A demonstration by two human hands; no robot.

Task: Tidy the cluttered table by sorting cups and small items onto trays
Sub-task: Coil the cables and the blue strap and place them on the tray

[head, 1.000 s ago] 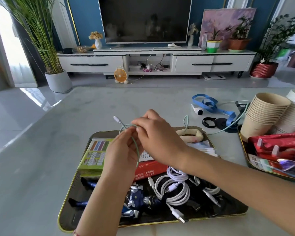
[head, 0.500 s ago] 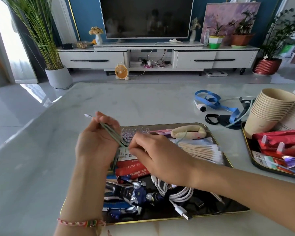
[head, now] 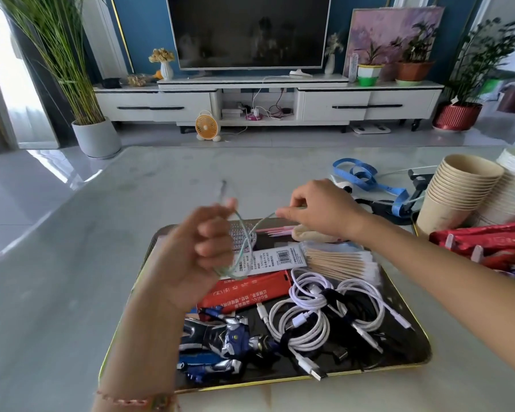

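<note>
1 green cable (head: 248, 245) pinched by left hand (head: 191, 263), right hand (head: 321, 209) (above tray (head: 399, 349)), cups (head: 464, 191) right

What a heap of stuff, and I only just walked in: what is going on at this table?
A person is tidying small items onto trays. Both hands hold a thin green cable above the dark tray: the left hand grips its loops and the right hand pinches the other end, apparently coiling it. White cables, a toy figure and a red packet already lie in the tray. The stacked paper cups and a blue tape sit to the right.
</note>
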